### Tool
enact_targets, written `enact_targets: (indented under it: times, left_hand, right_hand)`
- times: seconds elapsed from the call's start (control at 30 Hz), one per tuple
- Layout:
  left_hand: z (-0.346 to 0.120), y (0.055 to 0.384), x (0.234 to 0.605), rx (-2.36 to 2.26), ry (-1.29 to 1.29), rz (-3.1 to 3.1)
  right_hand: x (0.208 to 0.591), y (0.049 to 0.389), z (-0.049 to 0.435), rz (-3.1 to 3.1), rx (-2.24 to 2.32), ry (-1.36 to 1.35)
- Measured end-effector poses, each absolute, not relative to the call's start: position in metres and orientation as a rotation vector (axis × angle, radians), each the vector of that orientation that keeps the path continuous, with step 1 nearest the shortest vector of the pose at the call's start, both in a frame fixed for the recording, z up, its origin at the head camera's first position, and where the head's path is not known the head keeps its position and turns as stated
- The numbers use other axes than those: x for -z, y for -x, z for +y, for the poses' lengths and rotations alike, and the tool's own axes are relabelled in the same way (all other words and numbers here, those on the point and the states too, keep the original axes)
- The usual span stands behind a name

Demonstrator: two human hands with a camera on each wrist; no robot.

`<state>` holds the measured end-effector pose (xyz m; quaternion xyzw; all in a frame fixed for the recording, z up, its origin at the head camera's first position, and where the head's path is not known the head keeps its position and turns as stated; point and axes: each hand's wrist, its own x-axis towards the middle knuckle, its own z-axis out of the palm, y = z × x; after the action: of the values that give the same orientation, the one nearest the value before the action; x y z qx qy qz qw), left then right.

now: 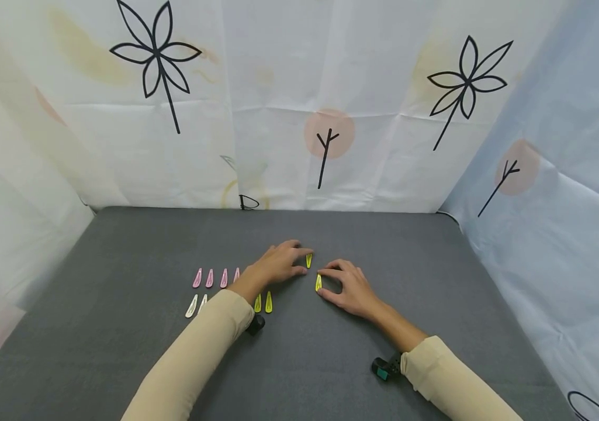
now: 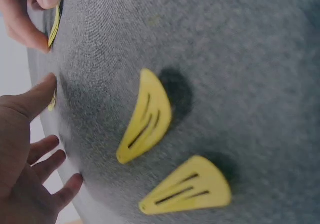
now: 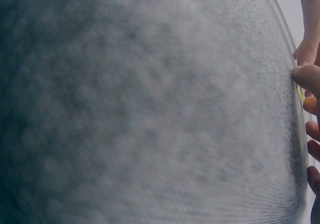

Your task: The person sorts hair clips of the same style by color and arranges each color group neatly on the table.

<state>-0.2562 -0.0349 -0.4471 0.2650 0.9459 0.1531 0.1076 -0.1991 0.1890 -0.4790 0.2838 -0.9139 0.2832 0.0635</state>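
Observation:
My right hand (image 1: pixel 352 289) pinches a yellow hair clip (image 1: pixel 318 283) lengthwise, index finger at its far end and thumb at its near end. In the right wrist view, a yellow edge of this clip (image 3: pixel 300 93) shows between thumb and finger. My left hand (image 1: pixel 280 263) is stretched ahead, by another yellow hair clip (image 1: pixel 308 261) a little farther away. Its index fingertip overlaps that clip's far end, with the thumb close to the near end. The other left fingers (image 2: pixel 70 189) are spread loosely in the left wrist view.
Two more yellow clips (image 1: pixel 269 302) lie beside my left forearm. Left of them are a row of pink clips (image 1: pixel 210 278) and white clips (image 1: pixel 191 306), partly hidden by my sleeve (image 1: pixel 194 351). The grey table (image 1: pixel 136 251) meets a patterned cloth (image 1: pixel 278 117) at the back.

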Motion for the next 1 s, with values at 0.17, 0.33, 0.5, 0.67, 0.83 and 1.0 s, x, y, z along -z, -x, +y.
enact_targets:
  times: [0.17,0.33,0.5,0.67,0.83,1.0]
  left_hand:
    - [-0.027,0.256,0.442,-0.387,-0.764,2.754]
    - [-0.028,0.257,0.439,-0.379,-0.738,2.758]
    - [-0.034,0.257,0.439,-0.397,-0.716,2.763]
    - [-0.040,0.255,0.441,-0.401,-0.701,2.754]
    - [-0.044,0.251,0.441,-0.410,-0.728,2.752]
    - [-0.044,0.249,0.441,-0.442,-0.777,2.747]
  right_hand:
    - [0.478,0.199,0.189,-2.756,-0.851,-0.862]
    - [0.477,0.199,0.188,-2.756,-0.839,-0.870]
    - [0.477,0.199,0.188,-2.766,-0.842,-0.863]
    - [0.477,0.198,0.188,-2.777,-0.836,-0.856]
    - [0.476,0.197,0.188,-2.770,-0.842,-0.856]
    - [0.476,0.197,0.188,-2.767,-0.842,-0.854]
